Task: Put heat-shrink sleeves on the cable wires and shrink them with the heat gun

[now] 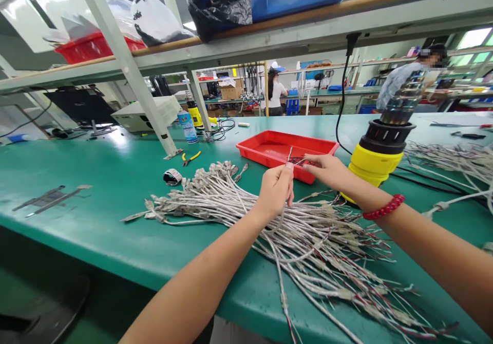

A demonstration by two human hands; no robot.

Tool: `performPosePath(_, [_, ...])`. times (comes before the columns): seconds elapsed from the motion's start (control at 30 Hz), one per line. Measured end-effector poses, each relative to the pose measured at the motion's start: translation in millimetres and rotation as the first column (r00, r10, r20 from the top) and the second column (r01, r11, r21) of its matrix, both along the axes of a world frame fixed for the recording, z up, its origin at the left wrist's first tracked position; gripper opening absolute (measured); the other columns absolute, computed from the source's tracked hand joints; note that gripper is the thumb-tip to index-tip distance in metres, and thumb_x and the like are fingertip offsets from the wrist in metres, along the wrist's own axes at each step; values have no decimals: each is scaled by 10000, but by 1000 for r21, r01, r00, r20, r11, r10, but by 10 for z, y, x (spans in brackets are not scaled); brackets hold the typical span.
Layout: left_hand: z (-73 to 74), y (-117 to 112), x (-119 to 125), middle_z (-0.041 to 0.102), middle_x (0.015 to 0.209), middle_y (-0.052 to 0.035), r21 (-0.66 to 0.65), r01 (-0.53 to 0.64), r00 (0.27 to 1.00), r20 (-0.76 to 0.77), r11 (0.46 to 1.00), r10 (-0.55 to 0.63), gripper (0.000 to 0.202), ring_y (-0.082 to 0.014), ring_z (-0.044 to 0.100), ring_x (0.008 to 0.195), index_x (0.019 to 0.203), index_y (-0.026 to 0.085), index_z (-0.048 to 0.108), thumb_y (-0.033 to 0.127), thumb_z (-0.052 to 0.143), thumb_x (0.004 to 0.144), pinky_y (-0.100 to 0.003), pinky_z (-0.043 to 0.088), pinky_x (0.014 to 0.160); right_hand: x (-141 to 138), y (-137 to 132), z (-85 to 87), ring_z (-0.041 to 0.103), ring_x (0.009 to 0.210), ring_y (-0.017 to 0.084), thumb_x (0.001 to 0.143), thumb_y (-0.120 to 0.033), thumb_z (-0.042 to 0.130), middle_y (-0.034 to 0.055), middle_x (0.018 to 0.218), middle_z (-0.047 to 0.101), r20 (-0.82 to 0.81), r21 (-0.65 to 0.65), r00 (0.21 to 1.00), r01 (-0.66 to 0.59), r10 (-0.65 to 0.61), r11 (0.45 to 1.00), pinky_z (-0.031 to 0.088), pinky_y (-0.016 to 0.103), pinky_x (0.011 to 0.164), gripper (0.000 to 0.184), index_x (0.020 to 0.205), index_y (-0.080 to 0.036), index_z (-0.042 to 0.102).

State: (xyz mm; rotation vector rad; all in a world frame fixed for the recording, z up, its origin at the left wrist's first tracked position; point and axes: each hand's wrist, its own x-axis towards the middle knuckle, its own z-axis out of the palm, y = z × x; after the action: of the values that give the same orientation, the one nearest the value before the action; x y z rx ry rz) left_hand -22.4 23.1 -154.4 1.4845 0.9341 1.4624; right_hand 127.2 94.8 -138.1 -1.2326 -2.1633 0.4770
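My left hand (pixel 276 189) is closed around the end of a grey-white cable, and thin stripped wires (pixel 289 154) stick up from its fingertips. Close by on the right, my right hand (pixel 325 170) has its fingertips at one thin wire, seemingly pinching it; a red beaded bracelet (pixel 384 207) circles that wrist. Both hands are over the near edge of a red tray (pixel 254 151), where small dark pieces lie partly hidden by the fingers. Beneath the hands spreads a big pile of grey-white cables (pixel 227 205), connectors toward the left, bare coloured wires toward the right.
A yellow hot-air tool (pixel 375 161) stands upright beside my right forearm, nozzle up. Yellow-handled pliers (pixel 191 158), a roll of tape (pixel 172 177) and a blue spray can (pixel 187 127) are left of the tray. More cables (pixel 454 161) lie at right. A shelf (pixel 239 43) crosses overhead.
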Motion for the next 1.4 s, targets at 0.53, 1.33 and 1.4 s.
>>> performPosePath(0.53, [31,-235,180,611,624,6,-33,0,974,-227,999,-7,220,-109,577,571,861,160,625,289,453,907,-186,358,462,742,-1186,-137,671,832,197,654,-396,835,14,869,709,-712,-142,669,159,-212,977,583,333,858,261,866,-306,714])
performPosePath(1.33, [-117,-457,361,367,451,52,248,99,960,-277,964,-27,393,-57,319,430,525,160,419,236,429,910,-229,254,475,601,-1072,-302,715,826,184,573,-318,892,21,860,709,-855,-420,343,-20,-389,907,611,159,652,310,815,-222,724])
performPosePath(1.4, [-113,-468,360,402,467,50,276,112,968,-249,955,-41,384,-51,353,439,553,154,454,226,416,928,-212,287,486,618,-1052,-320,720,814,174,535,-299,909,6,829,706,-842,-490,295,-73,-451,869,609,145,666,314,779,-222,727])
